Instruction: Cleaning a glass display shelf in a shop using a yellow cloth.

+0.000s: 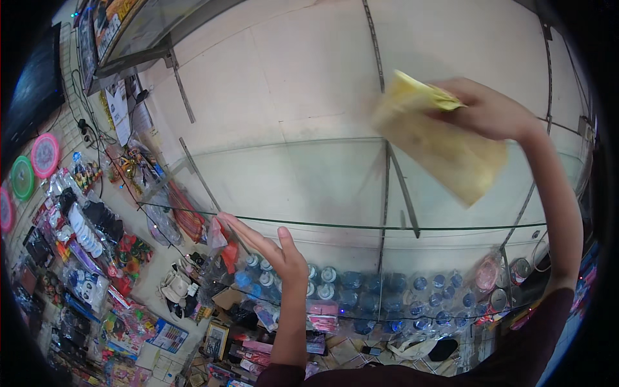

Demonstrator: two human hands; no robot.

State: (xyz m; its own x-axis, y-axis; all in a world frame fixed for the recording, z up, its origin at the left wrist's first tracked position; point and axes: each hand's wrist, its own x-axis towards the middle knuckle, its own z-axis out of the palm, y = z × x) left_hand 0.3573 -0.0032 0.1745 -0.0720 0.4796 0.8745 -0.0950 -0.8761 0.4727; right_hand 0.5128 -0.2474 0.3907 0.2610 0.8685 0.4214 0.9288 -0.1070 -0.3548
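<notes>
My right hand (490, 111) is raised at the upper right, its fingers closed on a yellow cloth (451, 156). The cloth hangs down and is a little blurred, in front of the white wall and over a glass shelf (303, 187). At the lower middle, my left hand (274, 250) has its fingers stretched out and thumb apart. Its fingertips lie by the shelf's front edge, near the left end; whether they press on the glass I cannot tell. Nothing is held in that hand.
Below the glass, several water bottles (351, 300) stand on a lower shelf. Slotted metal strips (372, 39) and a bracket (405, 187) run along the wall. Packaged goods (90, 290) hang at the left. A glass-sided cabinet (138, 39) juts out at the upper left.
</notes>
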